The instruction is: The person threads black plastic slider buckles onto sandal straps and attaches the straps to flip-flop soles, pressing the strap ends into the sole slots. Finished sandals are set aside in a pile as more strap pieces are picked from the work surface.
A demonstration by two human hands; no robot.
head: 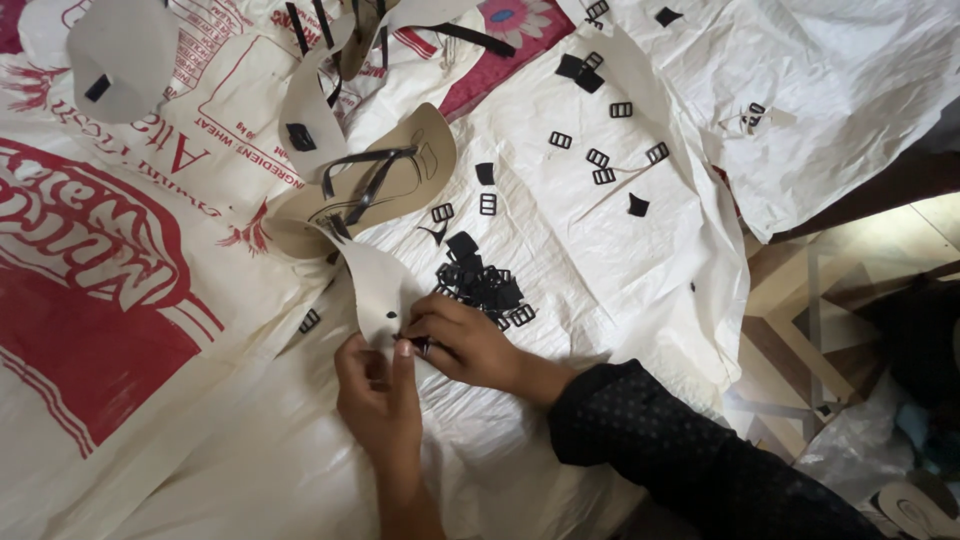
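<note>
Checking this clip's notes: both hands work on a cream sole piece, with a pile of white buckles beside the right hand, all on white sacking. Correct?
Not quite: the head view shows the pile of buckles is black, not white. The left hand and right hand do work on the cream sole piece over white sacking.

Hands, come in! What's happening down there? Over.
Left hand pinching cream insole piece. Right hand pressing small black buckle against it. Buckle pile close beside, not blocking.

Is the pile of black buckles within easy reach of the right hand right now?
Probably yes: the right hand lies just below the pile of black buckles, with only bare sheet between them.
</note>
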